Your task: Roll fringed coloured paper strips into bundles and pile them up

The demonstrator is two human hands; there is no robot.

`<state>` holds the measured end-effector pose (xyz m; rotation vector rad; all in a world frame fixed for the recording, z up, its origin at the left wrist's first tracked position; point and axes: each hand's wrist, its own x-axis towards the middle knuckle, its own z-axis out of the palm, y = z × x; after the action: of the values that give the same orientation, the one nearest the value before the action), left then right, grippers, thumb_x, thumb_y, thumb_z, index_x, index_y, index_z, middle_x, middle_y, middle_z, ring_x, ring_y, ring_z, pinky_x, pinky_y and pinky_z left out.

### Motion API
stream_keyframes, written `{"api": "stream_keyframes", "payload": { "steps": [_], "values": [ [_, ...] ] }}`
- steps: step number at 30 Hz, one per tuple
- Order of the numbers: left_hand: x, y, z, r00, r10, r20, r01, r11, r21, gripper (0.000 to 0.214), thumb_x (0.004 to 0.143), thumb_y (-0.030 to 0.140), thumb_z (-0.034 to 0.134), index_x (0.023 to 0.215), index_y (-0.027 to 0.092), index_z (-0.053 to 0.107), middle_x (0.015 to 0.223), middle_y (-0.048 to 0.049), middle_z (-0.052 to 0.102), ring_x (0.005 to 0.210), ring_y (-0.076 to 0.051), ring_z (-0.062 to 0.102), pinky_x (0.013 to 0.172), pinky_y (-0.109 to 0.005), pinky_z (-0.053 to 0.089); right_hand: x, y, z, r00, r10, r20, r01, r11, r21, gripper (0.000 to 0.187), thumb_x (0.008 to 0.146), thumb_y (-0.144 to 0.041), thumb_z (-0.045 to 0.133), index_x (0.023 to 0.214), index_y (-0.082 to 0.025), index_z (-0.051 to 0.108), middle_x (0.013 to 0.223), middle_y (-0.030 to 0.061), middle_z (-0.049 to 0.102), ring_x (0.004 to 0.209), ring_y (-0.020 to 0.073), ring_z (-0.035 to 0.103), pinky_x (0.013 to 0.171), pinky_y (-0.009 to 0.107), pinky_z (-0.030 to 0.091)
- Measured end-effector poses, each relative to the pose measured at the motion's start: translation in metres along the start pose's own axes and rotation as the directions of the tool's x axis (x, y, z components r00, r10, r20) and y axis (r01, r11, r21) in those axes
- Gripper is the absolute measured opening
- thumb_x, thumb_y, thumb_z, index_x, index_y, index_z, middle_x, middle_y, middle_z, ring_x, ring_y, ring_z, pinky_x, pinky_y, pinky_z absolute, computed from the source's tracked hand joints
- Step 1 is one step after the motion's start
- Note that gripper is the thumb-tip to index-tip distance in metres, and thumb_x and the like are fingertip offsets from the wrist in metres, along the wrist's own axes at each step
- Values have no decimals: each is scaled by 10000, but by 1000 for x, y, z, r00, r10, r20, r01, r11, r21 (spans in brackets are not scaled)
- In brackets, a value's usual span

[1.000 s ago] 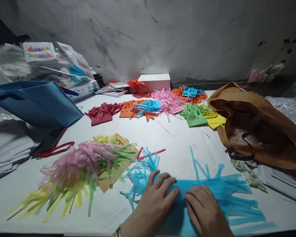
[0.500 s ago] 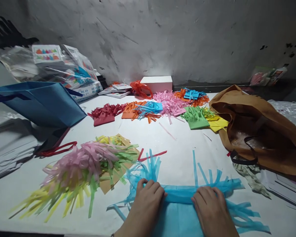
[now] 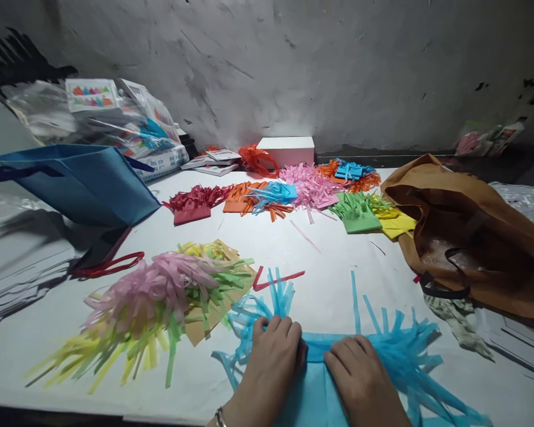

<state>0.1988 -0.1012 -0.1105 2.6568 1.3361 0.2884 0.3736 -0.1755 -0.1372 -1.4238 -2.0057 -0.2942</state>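
Note:
A blue tissue paper sheet point(image 3: 314, 388) with fringed ends lies before me at the front of the table. Across its far edge runs a folded or rolled band. My left hand point(image 3: 273, 356) grips this band on its left, fingers curled over it, a bracelet on the wrist. My right hand point(image 3: 360, 370) has its fingers curled on the band a short way to the right. Blue strips fan out beyond both hands. What the thumbs do beneath the paper is hidden.
At left lies a pile of pink, yellow and green fringed tissue point(image 3: 160, 290). Blue bag point(image 3: 84, 184) stands behind it. Fringed bundles, including a green one point(image 3: 358, 216), line the back near a white-topped box point(image 3: 289, 151). A brown bag point(image 3: 480, 237) gapes at right.
My hands have come closer together, the right one moving left along the blue band. The fringe at right now spreads more bunched. The view has shifted slightly.

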Motion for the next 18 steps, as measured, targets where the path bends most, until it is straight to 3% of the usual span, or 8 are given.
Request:
{"api": "stream_keyframes", "payload": {
  "steps": [3, 6, 10, 14, 18],
  "values": [
    [-9, -2, 3, 966, 150, -210, -177, 978, -114, 151, 867, 159, 692, 996, 232, 662, 1050, -48, 683, 973, -264, 585, 988, -515, 324, 3, -3, 1, 998, 31, -59, -27, 997, 66, 265, 982, -59, 419, 894, -184, 636, 819, 26, 628, 804, 184, 560, 867, 351, 373],
    [-15, -3, 8, 907, 270, -323, -324, 937, -128, 143, 915, 107, 636, 870, 243, 637, 954, 2, 682, 934, -208, 574, 1045, -475, 276, 4, -7, 2, 998, 18, -64, -14, 997, 71, 247, 1009, -125, 407, 938, -178, 638, 848, 36, 628, 811, 191, 550, 854, 350, 375],
    [-14, -9, 12, 918, 296, -265, -340, 930, -138, 170, 929, 111, 661, 819, 236, 623, 869, 28, 678, 885, -184, 575, 1001, -419, 301, -5, -3, 5, 999, -29, 22, 28, 999, 20, 391, 1020, -86, 281, 822, -191, 601, 758, 24, 572, 742, 188, 512, 812, 353, 369],
    [-14, -18, 10, 942, 270, -200, -302, 941, -152, 118, 945, 168, 672, 854, 238, 642, 867, 29, 683, 873, -198, 589, 936, -419, 320, -24, 16, 1, 998, 37, 45, -36, 999, -19, 319, 1033, -119, 315, 992, -203, 620, 915, 37, 631, 876, 201, 563, 922, 380, 351],
    [-14, -16, 7, 981, 170, -89, -179, 979, -99, 151, 960, 121, 583, 856, 210, 646, 904, -2, 688, 889, -227, 598, 916, -456, 348, -30, 24, -4, 990, 113, 87, -100, 986, -134, 236, 1004, -125, 396, 946, -239, 595, 917, 19, 620, 879, 214, 588, 927, 436, 314]
  ]
}}
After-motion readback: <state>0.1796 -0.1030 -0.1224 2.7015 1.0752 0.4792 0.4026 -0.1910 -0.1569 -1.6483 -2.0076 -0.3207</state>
